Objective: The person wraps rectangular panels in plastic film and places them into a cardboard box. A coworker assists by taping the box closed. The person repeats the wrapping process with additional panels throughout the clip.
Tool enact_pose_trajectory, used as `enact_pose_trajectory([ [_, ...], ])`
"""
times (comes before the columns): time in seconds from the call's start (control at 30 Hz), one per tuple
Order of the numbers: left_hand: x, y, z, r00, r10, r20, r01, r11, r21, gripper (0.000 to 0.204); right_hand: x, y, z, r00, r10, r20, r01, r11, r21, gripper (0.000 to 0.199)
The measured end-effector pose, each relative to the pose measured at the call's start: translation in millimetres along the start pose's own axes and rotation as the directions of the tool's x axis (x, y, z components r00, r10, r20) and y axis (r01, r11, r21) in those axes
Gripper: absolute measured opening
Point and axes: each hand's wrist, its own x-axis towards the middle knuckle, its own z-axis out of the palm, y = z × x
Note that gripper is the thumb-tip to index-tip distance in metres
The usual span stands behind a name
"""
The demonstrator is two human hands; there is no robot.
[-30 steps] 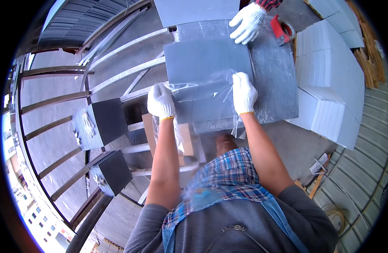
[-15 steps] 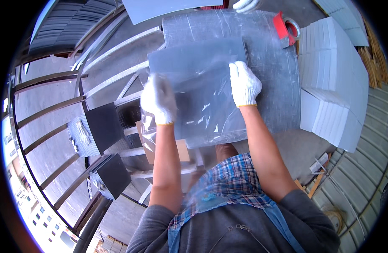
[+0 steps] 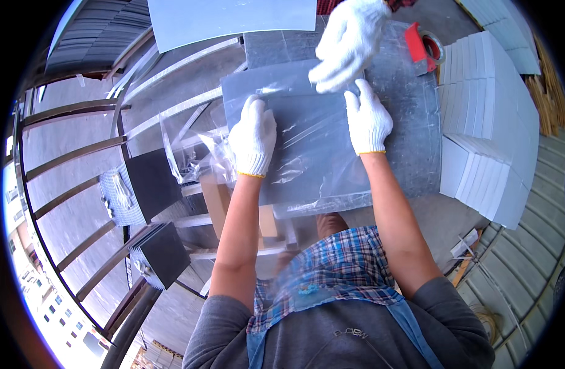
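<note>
Bagging step in hand: left hand and right hand press flat, grips released, on the clear plastic bag over a grey slab on the tabletop. A co-worker's gloved hand works at 12 o'clock. Next move likely calls for smoothing the film. White box stacks sit at 3 o'clock, red tape roll at 1 o'clock.

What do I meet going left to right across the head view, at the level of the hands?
Dark tile stack → left hand → plastic-wrapped grey tile → right hand → white box stack.
</note>
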Motion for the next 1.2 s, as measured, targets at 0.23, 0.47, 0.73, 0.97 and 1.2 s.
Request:
enact_pose_trajectory([
  [0.23,5,5,-7,0.973,0.096,0.21,-0.14,0.969,0.201,0.032,-26,-44,-111,0.947,-0.236,0.22,0.231,0.972,0.048,0.042],
  [0.47,12,19,-16,0.951,0.123,0.284,-0.163,0.979,0.12,0.037,-74,-169,-135,0.936,-0.353,-0.001,0.22,0.581,0.784,0.054],
  [0.73,-6,-17,11,0.967,0.194,0.166,-0.225,0.956,0.19,0.029,-80,-120,-9,0.997,-0.069,0.015,0.056,0.899,0.434,0.056],
  [0.97,13,4,-5,0.986,0.128,0.11,-0.153,0.954,0.256,0.028,-114,-22,-49,0.989,-0.04,0.14,0.052,0.995,-0.083,0.066],
  [1.2,36,-41,-11,0.946,-0.279,0.164,0.229,0.934,0.273,0.034,-124,-5,-54,0.981,-0.076,0.178,0.09,0.993,-0.072,0.07],
])
